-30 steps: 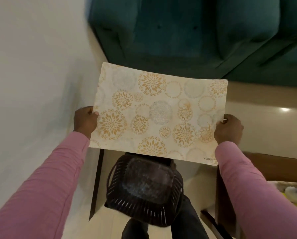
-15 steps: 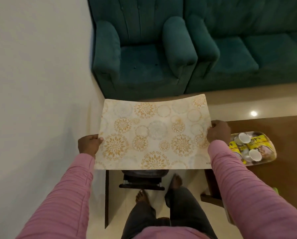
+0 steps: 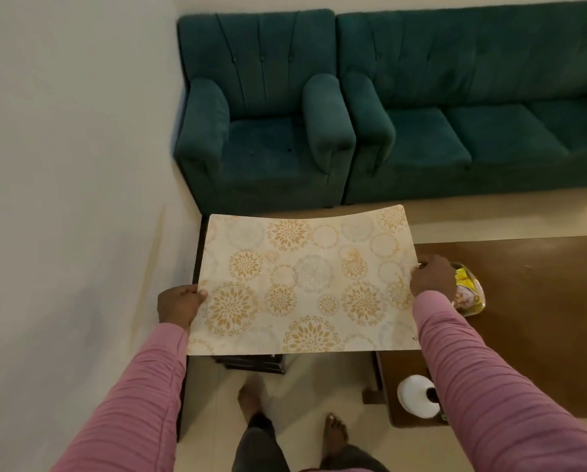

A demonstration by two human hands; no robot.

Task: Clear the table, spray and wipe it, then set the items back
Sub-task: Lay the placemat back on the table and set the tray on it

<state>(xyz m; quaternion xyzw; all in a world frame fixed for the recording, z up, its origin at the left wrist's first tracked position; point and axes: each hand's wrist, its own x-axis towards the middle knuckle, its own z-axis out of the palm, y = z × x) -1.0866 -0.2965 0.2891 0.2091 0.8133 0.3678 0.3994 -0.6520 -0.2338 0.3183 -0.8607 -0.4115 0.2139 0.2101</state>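
Left hand (image 3: 180, 304): grips the left edge of the placemat, thumb on top, fingers curled beneath.
Right hand (image 3: 431, 275): pinches the right edge of the placemat, knuckles up.
Hands: well apart, one at each short edge.
Placemat (image 3: 302, 287): cream sheet with gold and grey floral roundels; held flat in the air, sagging slightly in the middle, left of the table.
Sleeves (image 3: 482, 386): pink, ribbed, both forearms.
Table (image 3: 540, 301): dark brown wood, to the right.
Tray (image 3: 470, 289): on the table, partly hidden behind the right hand; yellow packets in it.
White roll (image 3: 416, 396): on the table's near corner.
Armchair (image 3: 265, 110): teal, against the wall.
Sofa (image 3: 472, 107): teal, just beside the armchair.
Bare feet (image 3: 334, 434): on the pale floor.
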